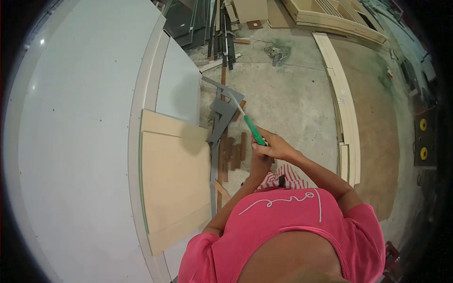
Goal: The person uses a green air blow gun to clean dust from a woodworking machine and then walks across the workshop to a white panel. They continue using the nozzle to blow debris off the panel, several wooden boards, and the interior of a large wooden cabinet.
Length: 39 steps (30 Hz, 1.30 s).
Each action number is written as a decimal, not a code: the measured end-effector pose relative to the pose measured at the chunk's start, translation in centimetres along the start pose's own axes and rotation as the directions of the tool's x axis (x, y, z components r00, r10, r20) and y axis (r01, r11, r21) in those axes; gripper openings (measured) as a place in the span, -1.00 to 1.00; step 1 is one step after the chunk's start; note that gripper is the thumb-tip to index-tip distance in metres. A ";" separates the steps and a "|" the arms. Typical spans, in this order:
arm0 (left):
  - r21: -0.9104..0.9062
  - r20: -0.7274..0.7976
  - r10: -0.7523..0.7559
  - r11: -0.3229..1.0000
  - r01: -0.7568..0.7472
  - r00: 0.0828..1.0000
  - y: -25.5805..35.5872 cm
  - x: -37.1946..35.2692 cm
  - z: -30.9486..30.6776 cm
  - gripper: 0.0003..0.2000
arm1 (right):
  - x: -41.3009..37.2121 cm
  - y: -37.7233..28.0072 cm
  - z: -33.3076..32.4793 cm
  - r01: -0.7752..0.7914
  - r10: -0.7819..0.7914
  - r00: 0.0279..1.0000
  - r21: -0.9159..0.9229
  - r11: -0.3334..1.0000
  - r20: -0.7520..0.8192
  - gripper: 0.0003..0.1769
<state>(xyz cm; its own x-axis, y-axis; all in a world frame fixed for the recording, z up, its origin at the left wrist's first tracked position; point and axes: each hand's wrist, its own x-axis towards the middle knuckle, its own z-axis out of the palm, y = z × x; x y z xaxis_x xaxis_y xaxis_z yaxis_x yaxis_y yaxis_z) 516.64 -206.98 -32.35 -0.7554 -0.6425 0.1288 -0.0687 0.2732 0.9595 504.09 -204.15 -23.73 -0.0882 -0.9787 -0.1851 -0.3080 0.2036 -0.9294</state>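
Note:
A green-handled tool [255, 130] with a long, thin, pale shaft points up and to the left from my hands. My right hand [277, 145] is closed around the lower end of its handle. Just below and against it, my left hand [260, 165] is curled. Its fingers are mostly hidden, and I cannot tell what they hold. In this view the tip of the shaft overlaps grey angled pieces [228, 111] beside the bench. Short brown wooden strips [235, 152] lie on the floor left of my hands.
On my left is a large white-topped bench [89, 118], with a beige board [177, 165] at its edge. Long pale planks [343, 104] lie on the right beside a brown sheet [375, 127]. Wooden frames [337, 19] and dark bars [228, 37] stand at the back.

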 end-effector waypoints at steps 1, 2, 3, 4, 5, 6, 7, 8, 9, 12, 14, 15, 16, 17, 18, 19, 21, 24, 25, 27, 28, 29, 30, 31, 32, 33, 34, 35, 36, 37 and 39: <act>0.054 -0.069 0.062 0.997 -0.058 0.996 1.1 1.7 -0.4 -0.53 | 0.9 -0.2 -0.6 0.023 -0.021 0.999 0.044 0.999 -0.048 -0.22; 0.108 -0.135 0.132 0.987 -0.118 0.982 1.5 3.5 -0.7 -0.47 | 1.7 -0.3 -1.3 0.049 -0.041 0.994 0.082 0.995 -0.099 -0.23; -0.154 -0.032 -0.186 0.972 0.179 0.982 1.0 4.0 -1.2 -0.35 | 3.4 2.4 -0.7 0.060 -0.054 0.990 0.037 0.998 -0.133 -0.27; -0.151 -0.029 -0.187 0.972 0.180 0.982 1.1 5.0 -1.7 -0.35 | 4.3 2.1 -1.3 0.060 -0.054 0.989 0.041 0.997 -0.137 -0.27; -0.204 -0.015 -0.277 0.942 0.268 0.961 1.2 5.8 -2.0 -0.31 | 5.1 1.7 -1.8 0.023 -0.015 0.997 0.105 0.994 -0.077 -0.27; -0.254 0.000 -0.366 0.900 0.354 0.931 1.3 6.7 -1.9 -0.28 | 5.9 1.5 -2.5 -0.018 0.020 1.000 0.167 0.986 -0.011 -0.28; -0.253 -0.001 -0.373 0.898 0.360 0.928 0.4 7.4 -1.8 -0.28 | 6.9 1.7 -3.1 -0.021 0.022 1.000 0.172 0.985 -0.006 -0.28; -0.235 -0.062 -0.364 0.910 0.341 0.929 -1.0 8.1 -1.8 -0.34 | 8.2 2.1 -3.6 0.001 -0.002 1.000 0.149 0.989 0.005 -0.29; -0.215 -0.123 -0.352 0.922 0.322 0.928 -1.5 9.2 -1.9 -0.40 | 9.6 2.5 -4.3 0.024 -0.027 0.999 0.125 0.992 0.017 -0.29; -0.197 -0.133 -0.369 0.920 0.340 0.920 -3.0 12.3 -1.9 -0.40 | 14.4 3.6 -7.4 -0.055 0.034 0.987 0.124 0.991 0.159 -0.28; -0.179 -0.133 -0.374 0.920 0.349 0.918 -3.5 15.4 -1.5 -0.40 | 17.6 4.3 -9.7 -0.015 -0.003 0.988 0.118 0.993 0.155 -0.28; -0.169 -0.128 -0.372 0.922 0.349 0.919 -3.8 17.7 -1.1 -0.41 | 19.4 4.5 -11.3 0.025 -0.040 0.988 0.104 0.994 0.146 -0.27; -0.161 -0.121 -0.380 0.919 0.360 0.917 -3.8 19.1 -1.0 -0.41 | 20.9 4.2 -13.3 0.018 -0.034 0.989 0.114 0.993 0.143 -0.27; -0.154 -0.114 -0.394 0.914 0.376 0.912 -3.6 20.1 -0.8 -0.41 | 22.1 3.4 -15.6 0.015 -0.036 0.985 0.125 0.992 0.168 -0.26; -0.148 -0.108 -0.405 0.909 0.388 0.908 -3.5 21.8 -0.4 -0.41 | 23.3 3.1 -17.7 0.015 -0.041 0.981 0.134 0.991 0.191 -0.25; -0.142 -0.104 -0.411 0.908 0.395 0.906 -3.5 23.7 -0.1 -0.41 | 24.6 3.5 -19.2 0.010 -0.037 0.981 0.140 0.990 0.190 -0.25; -0.134 -0.103 -0.412 0.908 0.397 0.906 -3.7 28.0 0.2 -0.42 | 28.1 4.6 -21.9 0.113 -0.131 0.977 0.114 0.987 0.169 -0.25; -0.131 -0.120 -0.406 0.911 0.391 0.906 -4.3 33.4 0.6 -0.42 | 32.4 5.8 -25.7 0.142 -0.169 0.961 0.133 0.981 0.220 -0.24; -0.133 -0.132 -0.396 0.915 0.380 0.909 -4.6 35.4 0.6 -0.43 | 33.8 6.1 -26.6 0.151 -0.175 0.958 0.121 0.981 0.225 -0.24; -0.139 -0.160 -0.357 0.931 0.337 0.920 -5.5 40.1 0.3 -0.43 | 36.1 6.4 -27.9 0.129 -0.142 0.951 0.065 0.989 0.274 -0.24; -0.142 -0.177 -0.341 0.937 0.319 0.923 -5.8 42.0 0.1 -0.43 | 37.3 6.2 -28.6 0.144 -0.151 0.948 0.048 0.988 0.281 -0.24; -0.144 -0.194 -0.331 0.941 0.307 0.923 -6.0 43.5 -0.3 -0.43 | 38.4 6.0 -29.0 0.118 -0.146 0.943 0.108 0.987 0.300 -0.25; -0.146 -0.211 -0.323 0.944 0.298 0.923 -6.3 44.9 -0.7 -0.44 | 39.4 5.9 -29.1 0.088 -0.140 0.937 0.170 0.982 0.320 -0.26; -0.145 -0.228 -0.317 0.946 0.290 0.921 -6.6 46.0 -1.3 -0.44 | 40.9 6.6 -28.3 0.275 -0.314 0.923 0.190 0.943 0.221 -0.28; -0.143 -0.246 -0.310 0.949 0.282 0.918 -7.0 47.1 -2.1 -0.44 | 42.4 7.2 -28.3 0.285 -0.324 0.917 0.185 0.941 0.233 -0.28; -0.139 -0.262 -0.302 0.952 0.274 0.916 -7.5 48.2 -3.0 -0.44 | 43.6 6.2 -28.9 0.159 -0.211 0.908 0.168 0.973 0.363 -0.26; -0.134 -0.276 -0.294 0.954 0.267 0.915 -8.0 49.1 -4.0 -0.44 | 44.7 5.2 -29.3 0.033 -0.093 0.872 0.131 0.991 0.481 -0.25; -0.133 -0.286 -0.280 0.959 0.252 0.916 -8.5 50.4 -4.8 -0.45 | 45.6 4.4 -29.4 0.031 -0.082 0.884 0.117 0.993 0.460 -0.25; -0.132 -0.285 -0.247 0.967 0.217 0.926 -8.7 52.6 -5.7 -0.45 | 46.8 5.4 -27.5 0.050 -0.071 0.894 0.059 0.997 0.443 -0.24; -0.133 -0.274 -0.177 0.980 0.145 0.945 -8.9 56.6 -6.6 -0.45 | 48.9 6.4 -26.3 0.082 -0.066 0.915 -0.024 0.996 0.399 -0.24; -0.141 -0.246 -0.034 0.990 -0.001 0.969 -8.5 64.8 -8.4 -0.45 | 50.8 2.6 -28.2 0.136 -0.180 0.888 0.131 0.982 0.422 -0.25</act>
<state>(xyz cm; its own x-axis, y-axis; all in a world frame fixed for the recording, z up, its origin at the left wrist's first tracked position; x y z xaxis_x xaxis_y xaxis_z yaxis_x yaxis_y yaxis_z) 473.75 -256.95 -30.09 -0.5691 -0.8077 0.1540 0.0251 0.1702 0.9851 472.08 -252.60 -26.51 0.3771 -0.9167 -0.1322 -0.1898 0.0632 -0.9798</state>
